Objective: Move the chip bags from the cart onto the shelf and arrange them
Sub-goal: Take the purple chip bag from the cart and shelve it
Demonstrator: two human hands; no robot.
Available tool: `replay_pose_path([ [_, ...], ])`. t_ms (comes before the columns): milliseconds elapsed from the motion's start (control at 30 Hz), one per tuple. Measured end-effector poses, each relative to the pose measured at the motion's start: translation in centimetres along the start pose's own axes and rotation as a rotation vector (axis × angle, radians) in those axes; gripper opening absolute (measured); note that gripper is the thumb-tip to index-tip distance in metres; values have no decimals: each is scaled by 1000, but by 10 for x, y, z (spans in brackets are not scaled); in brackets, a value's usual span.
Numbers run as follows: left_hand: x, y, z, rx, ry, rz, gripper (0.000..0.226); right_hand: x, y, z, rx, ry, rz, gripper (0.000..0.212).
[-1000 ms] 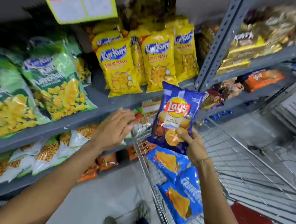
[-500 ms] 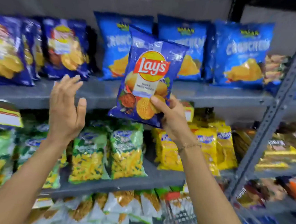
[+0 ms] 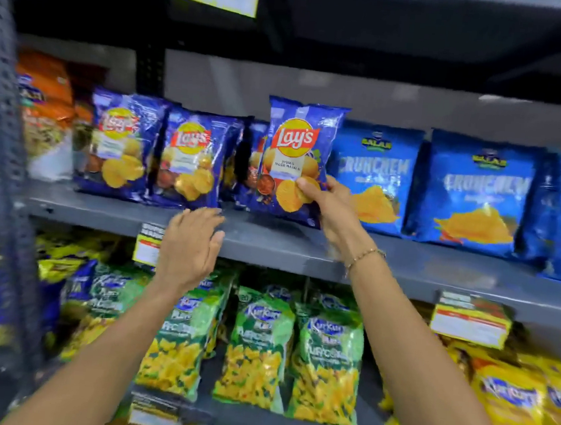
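My right hand (image 3: pixel 329 205) grips a blue Lay's chip bag (image 3: pixel 295 155) by its lower right corner. The bag stands upright with its bottom at the grey shelf (image 3: pixel 303 245). Other blue Lay's bags (image 3: pixel 188 159) stand in a row to its left. My left hand (image 3: pixel 192 245) is held open with fingers apart in front of the shelf edge, just below those bags, holding nothing. The cart is out of view.
Light blue Crunchem bags (image 3: pixel 476 190) fill the same shelf to the right. Orange packs (image 3: pixel 45 111) stand at the far left. Green Kurkure bags (image 3: pixel 255 350) and yellow bags (image 3: pixel 520 406) sit on the shelf below. A grey upright post (image 3: pixel 2 137) runs down the left.
My right hand has carried the Lay's bag from in front of the shelf down onto it, beside the other Lay's bags. My left hand has moved right, toward the shelf edge.
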State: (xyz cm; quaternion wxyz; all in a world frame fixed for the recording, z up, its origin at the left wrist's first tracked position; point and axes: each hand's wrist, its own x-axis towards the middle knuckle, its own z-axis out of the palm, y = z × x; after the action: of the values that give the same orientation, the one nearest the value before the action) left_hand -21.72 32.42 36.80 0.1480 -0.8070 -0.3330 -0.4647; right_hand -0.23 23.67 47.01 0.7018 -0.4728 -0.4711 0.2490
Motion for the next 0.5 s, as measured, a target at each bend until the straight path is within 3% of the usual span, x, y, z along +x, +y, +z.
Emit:
replay_pose_path([
  [167,-7,6,5,-48,52,-43,46,29,16,14,-51,3,140,35],
  [500,-9,1,17,-49,124,-23,47,28,24,17,-34,-18,260,41],
])
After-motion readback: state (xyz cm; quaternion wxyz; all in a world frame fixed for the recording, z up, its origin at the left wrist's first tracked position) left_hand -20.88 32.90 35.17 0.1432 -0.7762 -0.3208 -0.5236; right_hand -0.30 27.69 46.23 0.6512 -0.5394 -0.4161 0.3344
